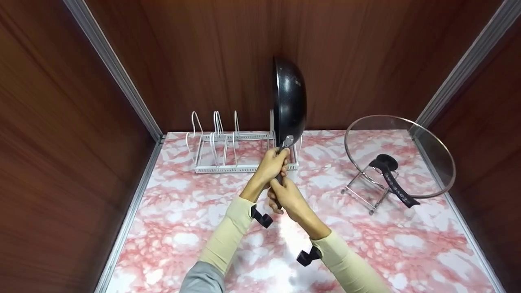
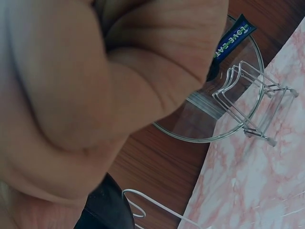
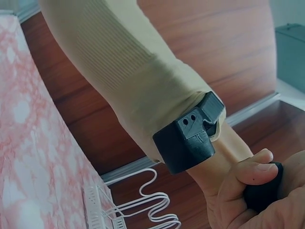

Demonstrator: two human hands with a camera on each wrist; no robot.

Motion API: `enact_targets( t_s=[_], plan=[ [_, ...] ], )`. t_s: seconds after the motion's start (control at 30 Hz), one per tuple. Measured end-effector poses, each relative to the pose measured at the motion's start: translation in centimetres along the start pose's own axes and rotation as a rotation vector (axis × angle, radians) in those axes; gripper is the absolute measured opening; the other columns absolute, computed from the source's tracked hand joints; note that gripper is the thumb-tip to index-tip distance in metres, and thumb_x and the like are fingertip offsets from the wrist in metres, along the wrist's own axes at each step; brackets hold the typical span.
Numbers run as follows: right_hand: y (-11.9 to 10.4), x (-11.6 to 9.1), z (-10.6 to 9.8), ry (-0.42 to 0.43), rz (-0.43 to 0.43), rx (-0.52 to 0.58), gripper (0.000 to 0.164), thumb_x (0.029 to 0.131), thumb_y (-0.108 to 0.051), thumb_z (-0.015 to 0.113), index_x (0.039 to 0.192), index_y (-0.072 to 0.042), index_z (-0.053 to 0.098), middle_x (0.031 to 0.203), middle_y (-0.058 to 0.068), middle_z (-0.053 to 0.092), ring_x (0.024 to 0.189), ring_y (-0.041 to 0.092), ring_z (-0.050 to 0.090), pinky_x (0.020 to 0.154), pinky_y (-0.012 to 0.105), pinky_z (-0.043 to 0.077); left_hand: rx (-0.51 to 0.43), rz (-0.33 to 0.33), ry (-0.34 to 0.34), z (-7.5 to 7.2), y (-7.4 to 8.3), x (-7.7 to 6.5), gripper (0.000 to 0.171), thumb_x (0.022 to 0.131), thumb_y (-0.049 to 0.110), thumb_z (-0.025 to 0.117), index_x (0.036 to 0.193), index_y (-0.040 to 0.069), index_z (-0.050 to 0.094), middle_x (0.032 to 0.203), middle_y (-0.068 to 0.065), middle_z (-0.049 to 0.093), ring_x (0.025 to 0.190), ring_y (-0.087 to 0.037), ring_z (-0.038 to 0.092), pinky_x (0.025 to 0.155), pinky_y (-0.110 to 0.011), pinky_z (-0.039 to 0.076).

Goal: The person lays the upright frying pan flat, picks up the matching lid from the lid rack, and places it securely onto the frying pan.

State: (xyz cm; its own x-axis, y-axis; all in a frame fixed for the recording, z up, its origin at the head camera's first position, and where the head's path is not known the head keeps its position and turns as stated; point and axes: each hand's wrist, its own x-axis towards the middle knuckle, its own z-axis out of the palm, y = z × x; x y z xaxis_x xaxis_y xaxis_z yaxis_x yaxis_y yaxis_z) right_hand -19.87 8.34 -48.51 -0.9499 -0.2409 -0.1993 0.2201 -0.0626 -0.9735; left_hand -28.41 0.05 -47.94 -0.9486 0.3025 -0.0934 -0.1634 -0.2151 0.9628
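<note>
Both hands grip the handle (image 3: 264, 191) of a black frying pan (image 1: 292, 101). In the head view the pan stands on edge, its rim facing left and its dark outer bottom facing right. My left hand (image 1: 270, 165) is wrapped around the handle close to the pan's body. Just below it, nearer to me, my right hand (image 1: 290, 197) holds the handle's lower part. The pan overlaps the right end of a white wire rack (image 1: 226, 168); its lower edge hides some of the wire dividers there. Fingers cover most of the handle.
On the right, a glass lid (image 1: 423, 162) with a black handle (image 1: 395, 183) leans upright on a small metal wire stand (image 1: 372, 201). Brown wood-grain panels (image 1: 183, 61) close off the back and both sides of the pink-and-white marbled table (image 1: 179, 232).
</note>
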Motion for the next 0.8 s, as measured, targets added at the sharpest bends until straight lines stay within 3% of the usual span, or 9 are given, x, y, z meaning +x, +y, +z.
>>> enact_targets(
  t_s=[0.43,0.8],
  plan=[
    [-0.4,-0.7,-0.2,-0.016,-0.019,0.009,0.030,0.109,-0.015,0.041,0.080,-0.009,0.046,0.062,-0.002,0.045,0.039,0.006,0.043,0.035,0.022,0.033,-0.026,0.019,-0.002,0.6,0.5,-0.4,0.019,0.112,0.013,0.046,0.095,0.005,0.047,0.067,0.003,0.046,0.045,-0.002,0.042,0.041,-0.016,0.038],
    [-0.7,-1.2,-0.4,-0.032,-0.019,0.022,0.028,0.110,-0.016,0.041,0.083,-0.009,0.045,0.065,-0.002,0.045,0.040,0.007,0.043,0.035,0.022,0.032,0.051,0.049,0.000,1.0,0.9,-0.8,0.018,0.111,0.015,0.047,0.094,0.009,0.048,0.067,0.005,0.048,0.046,-0.002,0.043,0.042,-0.016,0.039]
  ],
)
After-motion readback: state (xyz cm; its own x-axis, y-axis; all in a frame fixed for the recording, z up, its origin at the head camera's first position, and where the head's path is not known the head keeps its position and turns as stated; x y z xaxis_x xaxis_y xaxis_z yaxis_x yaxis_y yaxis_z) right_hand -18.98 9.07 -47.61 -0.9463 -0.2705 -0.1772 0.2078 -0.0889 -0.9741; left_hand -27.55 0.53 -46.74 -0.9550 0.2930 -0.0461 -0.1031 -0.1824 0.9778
